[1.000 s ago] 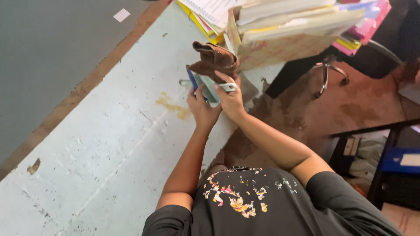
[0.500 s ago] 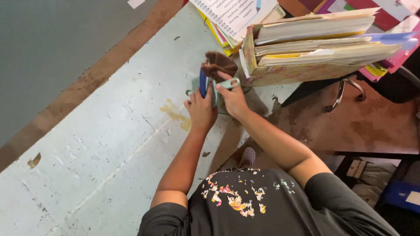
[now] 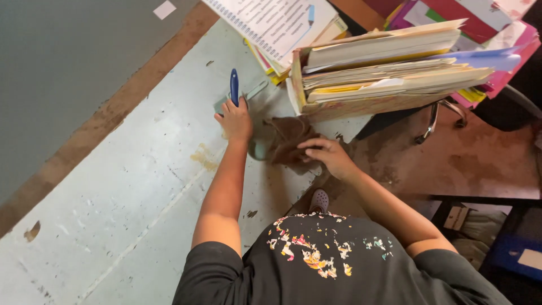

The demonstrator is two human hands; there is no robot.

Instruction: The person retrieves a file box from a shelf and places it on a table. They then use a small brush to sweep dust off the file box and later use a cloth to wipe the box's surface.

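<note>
My left hand (image 3: 235,120) grips a blue-handled tool (image 3: 234,86) that stands upright on the pale painted table (image 3: 130,186). A pale green part (image 3: 255,91) sticks out beside the tool. My right hand (image 3: 328,156) lies near the table's edge with its fingers curled on a crumpled brown cloth (image 3: 285,138). The cloth sits just below a stack of files, between my two hands.
A thick stack of paper files and coloured folders (image 3: 389,65) lies at the table's far end, with a spiral notebook (image 3: 276,20) behind it. A chair base (image 3: 440,121) stands on the brown floor to the right. A blue folder (image 3: 516,254) lies at the lower right.
My hands have come apart. The left hand moved left and forward with the blue-handled tool, and the right hand brought the brown cloth down onto the table near its edge.
</note>
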